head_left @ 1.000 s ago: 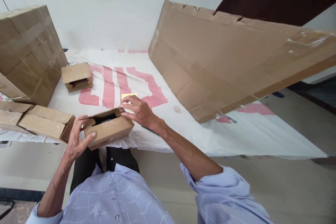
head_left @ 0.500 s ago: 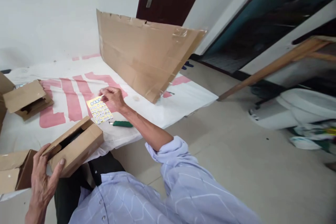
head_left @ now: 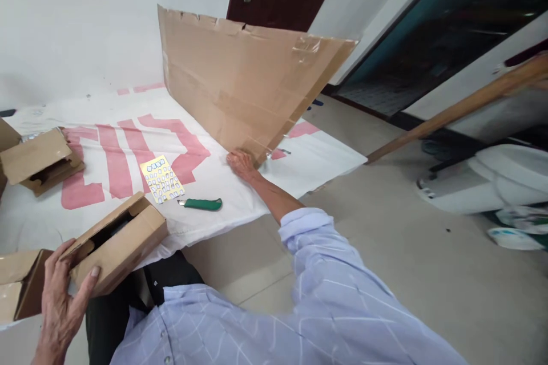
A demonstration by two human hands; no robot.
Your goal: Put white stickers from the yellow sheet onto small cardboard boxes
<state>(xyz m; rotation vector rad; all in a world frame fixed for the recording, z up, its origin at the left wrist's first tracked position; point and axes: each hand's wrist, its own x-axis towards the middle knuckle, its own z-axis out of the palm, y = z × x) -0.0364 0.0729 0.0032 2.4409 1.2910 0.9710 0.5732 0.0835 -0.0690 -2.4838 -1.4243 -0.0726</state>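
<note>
My left hand (head_left: 64,291) grips one end of a small cardboard box (head_left: 124,251), thumb on the near side. The box lies tilted at the table's front edge, with a dark gap along its top. My right hand (head_left: 240,163) rests on the table by the lower edge of a large cardboard sheet (head_left: 248,80). Its fingers are curled, and what they hold, if anything, is hidden. Between my hands lie a yellow sheet of small white stickers (head_left: 162,179) and a green utility knife (head_left: 202,204) with its blade end pointing left.
A white cloth with red print (head_left: 115,154) covers the table. Another open carton (head_left: 45,161) sits at the left, and a further box (head_left: 21,285) is beside my left hand. The big cardboard sheet stands upright. A white bucket (head_left: 505,177) and a wooden bar (head_left: 454,111) are on the right.
My right hand has left the yellow sticker sheet and moved right, to the base of the large cardboard. My left hand keeps its hold on the box.
</note>
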